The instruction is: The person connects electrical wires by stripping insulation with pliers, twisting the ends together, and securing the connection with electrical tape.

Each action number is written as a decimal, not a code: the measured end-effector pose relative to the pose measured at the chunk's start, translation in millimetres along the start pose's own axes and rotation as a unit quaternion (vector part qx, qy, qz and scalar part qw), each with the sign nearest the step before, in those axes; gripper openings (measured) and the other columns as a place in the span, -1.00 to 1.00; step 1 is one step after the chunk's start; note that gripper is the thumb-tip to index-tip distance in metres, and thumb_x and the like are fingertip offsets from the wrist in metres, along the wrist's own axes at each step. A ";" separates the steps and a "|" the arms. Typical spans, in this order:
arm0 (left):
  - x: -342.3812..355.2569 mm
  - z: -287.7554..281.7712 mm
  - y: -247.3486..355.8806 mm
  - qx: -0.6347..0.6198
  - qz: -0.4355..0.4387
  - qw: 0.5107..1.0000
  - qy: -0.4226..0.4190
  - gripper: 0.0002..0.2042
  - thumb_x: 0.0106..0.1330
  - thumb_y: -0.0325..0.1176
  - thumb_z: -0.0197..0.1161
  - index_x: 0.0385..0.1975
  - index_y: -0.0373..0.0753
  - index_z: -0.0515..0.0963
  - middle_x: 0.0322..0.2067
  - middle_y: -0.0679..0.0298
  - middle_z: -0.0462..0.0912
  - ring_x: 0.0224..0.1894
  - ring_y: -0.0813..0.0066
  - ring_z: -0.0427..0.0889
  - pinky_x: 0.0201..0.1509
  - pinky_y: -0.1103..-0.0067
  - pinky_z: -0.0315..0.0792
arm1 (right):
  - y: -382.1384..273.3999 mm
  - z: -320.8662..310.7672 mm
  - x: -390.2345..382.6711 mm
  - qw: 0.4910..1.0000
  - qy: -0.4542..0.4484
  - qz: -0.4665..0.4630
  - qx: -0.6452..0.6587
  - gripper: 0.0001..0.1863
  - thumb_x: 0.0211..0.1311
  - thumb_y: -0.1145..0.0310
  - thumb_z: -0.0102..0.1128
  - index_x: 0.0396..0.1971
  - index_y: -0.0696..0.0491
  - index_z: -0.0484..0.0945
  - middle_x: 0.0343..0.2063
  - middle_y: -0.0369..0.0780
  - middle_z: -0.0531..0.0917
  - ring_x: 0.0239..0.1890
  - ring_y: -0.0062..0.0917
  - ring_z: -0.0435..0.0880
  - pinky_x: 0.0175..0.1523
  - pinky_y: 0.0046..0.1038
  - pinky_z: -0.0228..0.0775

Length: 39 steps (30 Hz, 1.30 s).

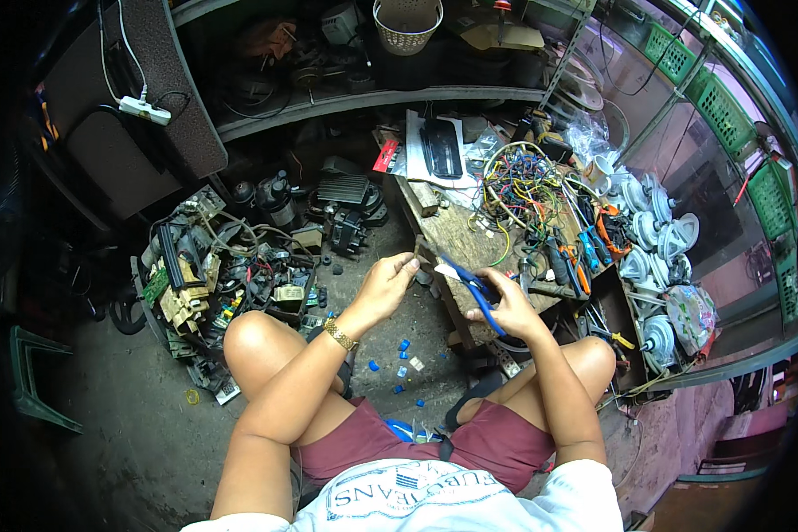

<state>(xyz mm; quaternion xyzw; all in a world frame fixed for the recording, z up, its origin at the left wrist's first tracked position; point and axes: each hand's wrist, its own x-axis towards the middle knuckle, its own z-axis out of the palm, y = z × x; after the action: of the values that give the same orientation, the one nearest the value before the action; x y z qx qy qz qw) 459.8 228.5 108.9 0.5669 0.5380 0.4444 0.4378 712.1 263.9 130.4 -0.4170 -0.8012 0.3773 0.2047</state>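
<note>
My left hand (390, 285), a gold watch on its wrist, is closed in a pinch on a small dark piece (426, 250). What that piece is, I cannot make out. Blue-handled pliers (480, 297) lie in the closed fingers of my right hand (512, 310). Their jaw end points up and left toward the dark piece; whether they touch is too small to tell. A small white scrap (448, 271) shows beside the pliers, at the near left edge of a worn wooden bench (464, 304).
Tangled coloured wires (528, 188) and several hand tools (569, 257) cover much of the bench. To the left sits a heap of circuit parts (230, 275). Blue bits (404, 346) lie on the floor between my legs. Pale round parts (652, 222) are piled far right.
</note>
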 end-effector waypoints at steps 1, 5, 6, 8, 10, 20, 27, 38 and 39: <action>0.7 -1.5 -2.1 0.010 0.001 1.000 -0.009 -0.73 0.36 -0.23 0.00 -0.26 -0.31 0.52 -0.66 0.26 0.42 -0.55 0.58 0.36 -0.43 0.52 0.29 | 0.7 1.7 -0.6 1.000 -0.009 -0.003 -0.020 -0.21 -0.29 0.13 0.50 0.00 0.17 0.40 -0.06 -0.09 0.52 0.03 -0.32 0.46 0.15 -0.35 0.26; -1.5 -5.0 -1.9 0.002 0.029 0.997 -0.069 -0.75 0.35 -0.26 -0.01 -0.52 -0.27 0.37 -0.66 0.49 0.24 -0.58 0.70 0.15 -0.52 0.65 0.13 | -7.7 5.5 -3.1 0.998 -0.022 -0.037 -0.037 -0.26 -0.29 0.10 0.49 -0.03 0.12 0.44 -0.05 -0.08 0.52 0.02 -0.26 0.48 0.11 -0.34 0.31; -1.9 -5.4 -1.4 0.004 0.026 0.996 -0.082 -0.76 0.34 -0.28 -0.01 -0.53 -0.27 0.36 -0.66 0.50 0.24 -0.58 0.70 0.15 -0.51 0.64 0.13 | -9.2 6.1 -3.4 0.998 -0.011 -0.043 -0.048 -0.29 -0.30 0.13 0.50 -0.06 0.11 0.47 -0.08 -0.09 0.53 0.00 -0.26 0.50 0.09 -0.33 0.33; -4.4 -6.1 9.3 0.010 0.021 0.994 -0.106 -0.76 0.32 -0.30 -0.01 -0.56 -0.28 0.34 -0.67 0.46 0.24 -0.58 0.68 0.17 -0.52 0.60 0.15 | -9.6 4.9 -4.4 0.997 -0.013 -0.050 -0.053 -0.30 -0.30 0.14 0.50 -0.07 0.12 0.48 -0.10 -0.09 0.55 -0.03 -0.26 0.52 0.08 -0.33 0.33; -6.4 -8.3 15.5 0.090 0.004 0.989 -0.121 -0.76 0.32 -0.29 -0.01 -0.53 -0.30 0.38 -0.67 0.41 0.26 -0.58 0.65 0.20 -0.51 0.57 0.18 | -14.1 3.4 -7.6 0.997 -0.005 -0.061 -0.053 -0.33 -0.31 0.17 0.49 -0.10 0.13 0.50 -0.15 -0.08 0.57 -0.07 -0.25 0.55 0.06 -0.34 0.35; -18.6 -3.0 1.7 0.134 0.007 0.971 -0.195 -0.73 0.32 -0.21 0.03 -0.32 -0.32 0.51 -0.68 0.35 0.31 -0.56 0.58 0.28 -0.45 0.51 0.27 | 8.5 14.2 -28.4 0.997 -0.061 -0.044 0.023 -0.37 -0.29 0.18 0.49 -0.14 0.14 0.52 -0.20 -0.08 0.61 -0.13 -0.33 0.58 -0.01 -0.38 0.36; -42.5 19.7 -40.8 -0.013 -0.141 0.960 -0.241 -0.69 0.37 -0.19 0.02 -0.48 -0.33 0.44 -0.69 0.47 0.25 -0.59 0.61 0.22 -0.47 0.55 0.24 | 31.6 29.7 -54.4 0.993 -0.116 0.032 0.016 -0.47 -0.25 0.20 0.45 -0.20 0.12 0.55 -0.44 -0.10 0.63 -0.39 -0.38 0.62 -0.23 -0.42 0.40; -33.4 18.0 -60.4 -0.020 -0.146 0.987 -0.061 -0.79 0.35 -0.38 0.00 -0.17 -0.38 0.46 -0.48 0.39 0.45 -0.43 0.67 0.34 -0.34 0.68 0.30 | 32.1 -21.7 -35.9 0.993 0.074 0.028 -0.086 -0.43 -0.27 0.29 0.45 -0.12 0.12 0.54 -0.30 -0.04 0.62 -0.22 -0.24 0.61 -0.10 -0.36 0.40; -27.3 18.5 -45.8 -0.036 -0.130 0.990 -0.048 -0.80 0.35 -0.40 0.03 -0.17 -0.37 0.48 -0.49 0.41 0.46 -0.44 0.69 0.33 -0.35 0.70 0.29 | 36.8 -34.1 -28.6 0.984 0.143 0.028 -0.100 -0.42 -0.25 0.32 0.44 -0.09 0.13 0.52 -0.25 -0.04 0.60 -0.15 -0.22 0.59 -0.05 -0.36 0.39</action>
<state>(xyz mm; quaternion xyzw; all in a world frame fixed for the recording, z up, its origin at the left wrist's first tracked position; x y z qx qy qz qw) 467.0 202.7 59.3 0.4965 0.5694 0.3752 0.5371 769.2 268.7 123.0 -0.5075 -0.7854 0.2374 0.2632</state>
